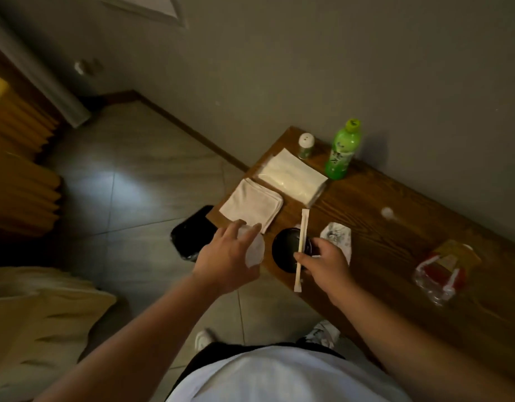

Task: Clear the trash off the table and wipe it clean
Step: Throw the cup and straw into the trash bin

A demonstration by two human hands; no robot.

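landmark: going with the black bowl point(291, 250), it sits at the near edge of the wooden table point(395, 242) and everything else is placed off it

right hand: my right hand point(325, 265) is just right of the bowl, fingers curled, pinching the wrapped chopsticks point(302, 248) that lie across the bowl's top

left hand: my left hand point(230, 256) is left of the bowl, out past the table edge, fingers loosely curled round a pale translucent lid point(254, 250)

crumpled wrapper: white, printed point(337, 236), just right of the bowl, partly behind my right hand

folded cloth: white point(250, 206), beyond the bowl to the left, at the table corner

napkin pack: clear-wrapped point(294, 177), beyond the bowl, touching the cloth

green bottle: upright point(341, 150), well beyond the bowl by the wall, small white-topped shaker point(305, 145) to its left

red and clear packaging: point(441, 274) well to the right of the bowl

small white blob: point(387, 212) on the table, right and beyond the bowl, too blurry to tell what it is

bin: black-lined point(192, 233), on the floor left of the bowl, beneath my left hand
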